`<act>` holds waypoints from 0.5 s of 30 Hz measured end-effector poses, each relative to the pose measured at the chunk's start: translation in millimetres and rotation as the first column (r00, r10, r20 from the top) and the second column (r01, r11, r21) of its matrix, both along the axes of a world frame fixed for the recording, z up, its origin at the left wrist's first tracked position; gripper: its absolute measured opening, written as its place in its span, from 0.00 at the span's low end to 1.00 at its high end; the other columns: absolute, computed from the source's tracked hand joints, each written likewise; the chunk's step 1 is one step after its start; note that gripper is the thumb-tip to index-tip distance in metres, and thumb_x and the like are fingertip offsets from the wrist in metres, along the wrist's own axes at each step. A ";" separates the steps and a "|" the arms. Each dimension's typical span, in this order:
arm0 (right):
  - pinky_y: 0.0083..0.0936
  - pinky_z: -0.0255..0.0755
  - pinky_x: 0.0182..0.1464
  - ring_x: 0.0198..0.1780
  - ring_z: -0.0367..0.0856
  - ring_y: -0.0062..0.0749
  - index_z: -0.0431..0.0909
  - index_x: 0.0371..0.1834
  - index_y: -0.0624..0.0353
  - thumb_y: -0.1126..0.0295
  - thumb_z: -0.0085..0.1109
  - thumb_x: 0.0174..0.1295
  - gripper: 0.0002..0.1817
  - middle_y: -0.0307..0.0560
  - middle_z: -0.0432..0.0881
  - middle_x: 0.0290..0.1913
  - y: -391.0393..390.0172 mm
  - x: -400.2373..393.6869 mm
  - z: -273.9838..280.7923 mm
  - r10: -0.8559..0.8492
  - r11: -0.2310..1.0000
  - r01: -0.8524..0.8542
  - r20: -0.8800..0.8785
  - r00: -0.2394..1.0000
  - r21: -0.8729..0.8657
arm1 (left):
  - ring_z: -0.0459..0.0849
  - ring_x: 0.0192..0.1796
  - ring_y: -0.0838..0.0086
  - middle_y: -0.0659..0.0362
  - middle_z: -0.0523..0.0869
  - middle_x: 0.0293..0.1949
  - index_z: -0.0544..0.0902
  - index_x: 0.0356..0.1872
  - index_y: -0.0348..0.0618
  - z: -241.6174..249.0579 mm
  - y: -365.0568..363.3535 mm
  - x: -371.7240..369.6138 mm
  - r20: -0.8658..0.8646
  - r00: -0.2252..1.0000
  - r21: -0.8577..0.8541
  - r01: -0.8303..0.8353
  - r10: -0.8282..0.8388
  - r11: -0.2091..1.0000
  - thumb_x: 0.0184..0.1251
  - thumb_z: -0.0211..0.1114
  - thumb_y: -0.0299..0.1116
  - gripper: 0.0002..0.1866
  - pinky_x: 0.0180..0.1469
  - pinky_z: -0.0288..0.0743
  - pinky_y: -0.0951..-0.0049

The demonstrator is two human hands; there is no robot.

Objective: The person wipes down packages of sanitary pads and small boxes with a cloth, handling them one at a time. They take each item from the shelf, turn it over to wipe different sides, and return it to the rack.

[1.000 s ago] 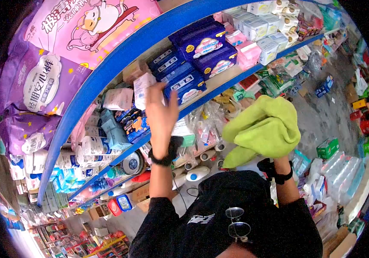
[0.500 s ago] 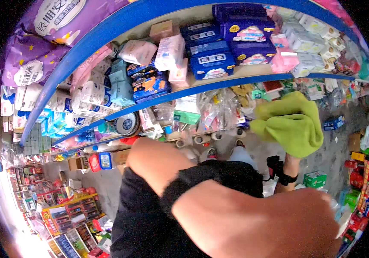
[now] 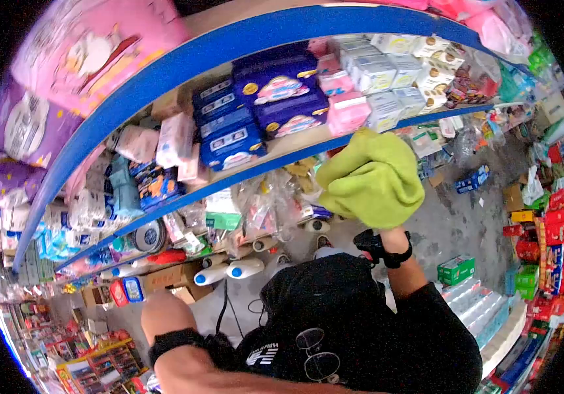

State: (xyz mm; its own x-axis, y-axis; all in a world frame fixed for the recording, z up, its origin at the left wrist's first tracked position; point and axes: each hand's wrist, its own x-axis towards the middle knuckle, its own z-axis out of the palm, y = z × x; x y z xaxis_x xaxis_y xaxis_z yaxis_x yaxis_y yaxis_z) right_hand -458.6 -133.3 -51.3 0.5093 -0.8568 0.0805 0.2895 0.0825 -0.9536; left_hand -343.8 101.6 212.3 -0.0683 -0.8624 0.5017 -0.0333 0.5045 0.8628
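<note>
A lime-green cloth (image 3: 374,180) is bunched over my right hand (image 3: 395,239), in front of the blue-edged shelf. The cloth covers my fingers; only the base of the hand shows above a black wristband. Behind the cloth, purple and blue packs (image 3: 288,92) and pink packs (image 3: 347,113) sit on the shelf. Low on the left, my left hand (image 3: 166,314) is near a cardboard box (image 3: 180,279) and a blue-and-red tub (image 3: 128,290). Its back faces me and its fingers are hidden, so whether it holds anything does not show.
White bottles with blue caps (image 3: 244,268) stand below the lower shelf edge (image 3: 219,186). On the floor at right are a blue pack (image 3: 472,180) and a green box (image 3: 456,270). Red packages (image 3: 558,217) line the far right. A black cable (image 3: 233,308) hangs near my body.
My view has swung to the right. The green cloth stays on my right hand and appears closer to the shelf edge. My left arm has drawn back from across my body to the lower left.
</note>
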 end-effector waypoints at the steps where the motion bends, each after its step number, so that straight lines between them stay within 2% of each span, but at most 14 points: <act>1: 0.31 0.67 0.54 0.50 0.75 0.37 0.74 0.48 0.60 0.69 0.60 0.51 0.20 0.48 0.76 0.49 -4.8 -1.8 0.0 0.010 1.000 -0.010 -0.003 1.000 0.000 | 0.84 0.35 0.55 0.39 0.81 0.38 0.77 0.41 0.23 11.7 -1.2 -6.4 0.034 0.994 0.158 -0.111 0.107 0.981 0.55 0.60 0.28 0.17 0.30 0.81 0.75; 2: 0.31 0.67 0.54 0.50 0.75 0.37 0.74 0.48 0.60 0.69 0.60 0.51 0.20 0.48 0.77 0.49 -9.4 -5.4 0.0 0.014 1.000 -0.014 0.000 1.000 0.007 | 0.85 0.34 0.55 0.40 0.82 0.39 0.80 0.40 0.27 4.1 -7.5 22.6 0.359 0.931 -0.054 0.091 -0.065 0.994 0.53 0.60 0.27 0.14 0.27 0.81 0.72; 3: 0.31 0.67 0.54 0.50 0.75 0.37 0.74 0.48 0.60 0.69 0.60 0.51 0.19 0.48 0.77 0.49 -14.1 -6.9 -0.9 0.020 1.000 -0.020 0.006 1.000 0.014 | 0.85 0.34 0.55 0.40 0.82 0.39 0.80 0.40 0.27 -1.3 -13.0 32.3 0.361 0.930 -0.054 0.092 -0.067 0.994 0.53 0.60 0.27 0.14 0.27 0.81 0.72; 4: 0.31 0.67 0.54 0.49 0.75 0.37 0.74 0.48 0.60 0.69 0.60 0.51 0.19 0.48 0.77 0.49 -18.2 -9.1 -1.9 0.021 1.000 -0.021 0.004 1.000 0.018 | 0.85 0.34 0.54 0.43 0.82 0.40 0.80 0.40 0.29 -7.1 -16.6 37.5 0.166 0.963 -0.116 0.232 -0.212 0.966 0.56 0.59 0.27 0.13 0.27 0.81 0.70; 5: 0.31 0.67 0.54 0.49 0.75 0.37 0.74 0.48 0.60 0.69 0.60 0.51 0.19 0.48 0.77 0.49 -23.6 -13.4 -1.7 0.022 1.000 -0.022 0.006 1.000 0.018 | 0.85 0.34 0.52 0.46 0.83 0.40 0.81 0.39 0.31 -15.8 -23.0 43.4 -0.020 0.931 -0.214 0.353 -0.365 0.911 0.59 0.58 0.28 0.12 0.27 0.81 0.67; 6: 0.31 0.67 0.54 0.49 0.75 0.37 0.74 0.48 0.60 0.69 0.60 0.51 0.19 0.48 0.77 0.49 -27.1 -19.2 -3.0 0.016 1.000 -0.016 0.004 1.000 0.022 | 0.85 0.34 0.52 0.46 0.83 0.40 0.81 0.39 0.31 -26.8 -33.3 53.8 -0.011 0.935 -0.209 0.344 -0.354 0.915 0.59 0.58 0.28 0.12 0.27 0.81 0.67; 8: 0.31 0.67 0.54 0.49 0.75 0.37 0.74 0.48 0.60 0.69 0.60 0.51 0.19 0.48 0.77 0.49 -33.7 -31.0 -5.5 -0.005 1.000 0.005 -0.001 1.000 0.030 | 0.80 0.45 0.57 0.47 0.80 0.46 0.79 0.42 0.33 -57.8 -64.1 89.5 0.343 0.923 0.217 0.105 -0.177 0.971 0.59 0.57 0.28 0.13 0.43 0.74 0.68; 9: 0.31 0.67 0.54 0.49 0.75 0.37 0.75 0.48 0.60 0.69 0.60 0.51 0.19 0.48 0.77 0.49 -35.8 -38.9 -6.8 -0.025 0.999 0.025 -0.007 1.000 0.036 | 0.78 0.51 0.60 0.48 0.78 0.49 0.77 0.44 0.34 -80.3 -81.4 108.0 0.521 0.841 0.380 -0.078 -0.143 0.922 0.59 0.56 0.29 0.13 0.51 0.71 0.68; 10: 0.31 0.67 0.54 0.49 0.75 0.37 0.75 0.48 0.60 0.69 0.60 0.51 0.19 0.48 0.77 0.49 -37.4 -47.9 -8.1 -0.040 0.998 0.040 -0.009 0.999 0.041 | 0.77 0.52 0.59 0.48 0.79 0.48 0.78 0.46 0.37 -119.1 -106.7 119.7 0.671 0.732 0.205 -0.342 0.123 0.917 0.57 0.57 0.26 0.14 0.54 0.68 0.64; 11: 0.31 0.67 0.54 0.49 0.75 0.37 0.75 0.48 0.60 0.69 0.60 0.51 0.19 0.48 0.77 0.49 -39.0 -55.6 -10.2 -0.058 0.997 0.059 -0.014 0.998 0.050 | 0.75 0.53 0.56 0.46 0.78 0.49 0.75 0.48 0.38 -138.5 -130.9 129.8 0.755 0.540 0.008 -0.574 0.371 0.818 0.56 0.58 0.26 0.17 0.56 0.66 0.63; 12: 0.31 0.67 0.54 0.49 0.75 0.37 0.75 0.48 0.60 0.69 0.60 0.51 0.19 0.48 0.77 0.49 -38.6 -62.7 -12.4 -0.073 0.996 0.073 -0.016 0.997 0.060 | 0.74 0.53 0.53 0.46 0.78 0.48 0.74 0.47 0.33 -159.8 -156.1 153.2 0.748 0.304 -0.301 -0.638 0.591 0.709 0.55 0.59 0.25 0.16 0.57 0.65 0.62; 13: 0.31 0.67 0.54 0.49 0.75 0.37 0.75 0.48 0.60 0.69 0.60 0.51 0.19 0.48 0.77 0.49 -38.3 -69.4 -14.3 -0.082 0.994 0.083 -0.022 0.996 0.067 | 0.70 0.54 0.50 0.44 0.75 0.50 0.73 0.48 0.33 -170.6 -175.9 177.8 0.686 0.264 -0.392 -0.651 0.678 0.650 0.53 0.62 0.26 0.19 0.58 0.63 0.60; 14: 0.31 0.67 0.54 0.49 0.75 0.37 0.75 0.47 0.60 0.69 0.60 0.51 0.19 0.48 0.77 0.49 -38.5 -75.4 -18.0 -0.094 0.993 0.096 -0.023 0.995 0.074 | 0.67 0.56 0.48 0.41 0.71 0.52 0.69 0.52 0.34 -182.3 -190.4 194.8 0.645 0.202 -0.384 -0.748 0.737 0.541 0.50 0.65 0.28 0.26 0.59 0.62 0.59; 15: 0.31 0.67 0.54 0.49 0.75 0.37 0.75 0.47 0.60 0.69 0.60 0.51 0.19 0.48 0.77 0.49 -38.3 -78.8 -18.5 -0.103 0.992 0.105 -0.032 0.994 0.075 | 0.65 0.57 0.47 0.39 0.68 0.54 0.63 0.58 0.34 -191.6 -203.0 212.7 0.629 0.113 -0.493 -0.707 0.769 0.507 0.49 0.68 0.31 0.34 0.60 0.60 0.57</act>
